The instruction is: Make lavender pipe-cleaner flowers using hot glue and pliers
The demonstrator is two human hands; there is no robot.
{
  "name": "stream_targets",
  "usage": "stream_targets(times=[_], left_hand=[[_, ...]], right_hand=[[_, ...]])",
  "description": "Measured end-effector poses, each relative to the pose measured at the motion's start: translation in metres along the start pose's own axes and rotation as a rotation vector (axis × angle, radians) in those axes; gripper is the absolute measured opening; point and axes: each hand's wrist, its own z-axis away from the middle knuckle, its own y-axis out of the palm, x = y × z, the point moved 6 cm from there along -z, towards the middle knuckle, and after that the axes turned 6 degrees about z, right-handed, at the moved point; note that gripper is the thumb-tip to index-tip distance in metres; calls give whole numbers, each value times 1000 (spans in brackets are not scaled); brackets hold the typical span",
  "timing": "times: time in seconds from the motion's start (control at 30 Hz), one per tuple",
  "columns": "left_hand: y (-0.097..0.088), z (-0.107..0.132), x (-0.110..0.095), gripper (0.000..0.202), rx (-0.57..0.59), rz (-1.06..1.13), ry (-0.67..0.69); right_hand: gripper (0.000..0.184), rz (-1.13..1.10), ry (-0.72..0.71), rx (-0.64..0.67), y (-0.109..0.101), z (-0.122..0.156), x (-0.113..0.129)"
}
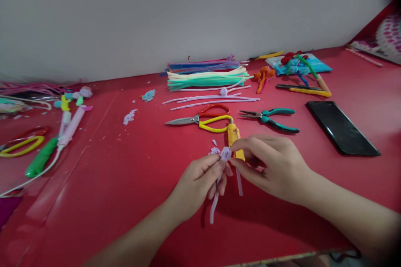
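My left hand [208, 175] is closed, its thumb and fingers pinching a lilac pipe cleaner flower [226, 153]. A lilac stem [214, 208] hangs down below these fingers. From the right, my right hand [269, 162] reaches the flower's edge, with thumb and index fingertips at its lower and upper sides. Partly behind the right fingertips lies a yellow handle-like object [233, 135], its kind unclear. A lilac strip [239, 182] shows below it. Lilac fuzz clippings [214, 150] lie just beyond the left fingertips.
Scissors [200, 121], pliers [269, 117] and a black phone [343, 127] lie beyond my hands. Pipe cleaner bundles [206, 78] lie behind. At left are a corded pink styling iron [71, 127] and more scissors [26, 144]. A wall [156, 16] bounds the red table [125, 217].
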Motion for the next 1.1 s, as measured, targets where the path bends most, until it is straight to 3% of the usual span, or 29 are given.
stream_targets(times=[0.27,1.1], left_hand=[[0,1,-2,29,-10,-23,24],[0,1,-4,29,-14,-63,57]], right_hand=[[11,161,-74,-85,6,2,10],[11,106,-5,-88,5,1,8]])
